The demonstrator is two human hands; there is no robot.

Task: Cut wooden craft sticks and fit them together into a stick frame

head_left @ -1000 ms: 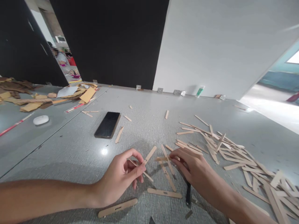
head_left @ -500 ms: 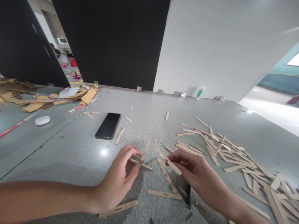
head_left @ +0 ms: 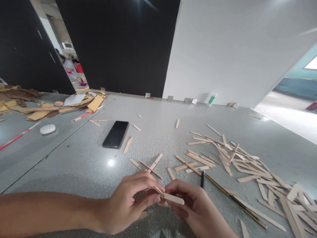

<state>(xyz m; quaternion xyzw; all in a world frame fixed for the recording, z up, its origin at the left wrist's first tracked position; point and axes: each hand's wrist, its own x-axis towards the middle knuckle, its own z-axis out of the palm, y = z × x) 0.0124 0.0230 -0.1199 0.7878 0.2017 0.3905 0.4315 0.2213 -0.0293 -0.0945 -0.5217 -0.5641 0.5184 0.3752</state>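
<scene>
Near the front of the table, my left hand [head_left: 135, 200] and my right hand [head_left: 192, 206] meet around a flat wooden craft stick [head_left: 174, 199]. The left thumb and fingers are closed on its left end, where a second piece seems to cross it. My right fingers curl behind it, pinching it from the other side; their tips are partly hidden. Just beyond the left hand, two crossed craft sticks [head_left: 156, 161] lie on the table. A black pen [head_left: 203, 179] and a black-and-gold pencil [head_left: 237, 201] lie to the right of my right hand.
A large heap of craft sticks [head_left: 257, 172] spreads over the right side. A smartphone [head_left: 116, 135] and a white earbud case [head_left: 48, 129] lie to the left. Torn cardboard [head_left: 37, 110] covers the far left. A green-and-white tube [head_left: 212, 99] leans against the back panel.
My left hand has let go of the crossed sticks and moved down and right. My right hand has come left and nearer, bringing its stick to the left fingers; the pencil is now uncovered.
</scene>
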